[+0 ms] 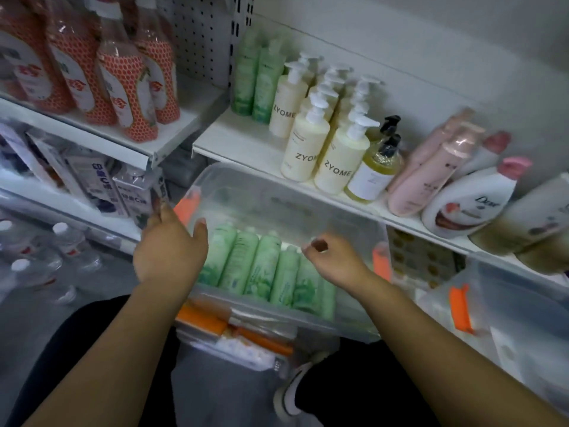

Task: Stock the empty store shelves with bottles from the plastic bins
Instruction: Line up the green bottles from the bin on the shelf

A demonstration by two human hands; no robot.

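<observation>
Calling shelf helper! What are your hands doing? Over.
Left hand grips clear lid at left edge, right hand pinches near edge. Green bottles lie in bin, none picked. Lid over them, in the way.

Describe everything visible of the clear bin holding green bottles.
The clear plastic bin stands in front of the white shelf. It has orange side latches. Green bottles lie in a row inside. Its translucent lid is tilted up: the left hand grips its left edge, the right hand pinches its front edge.
</observation>
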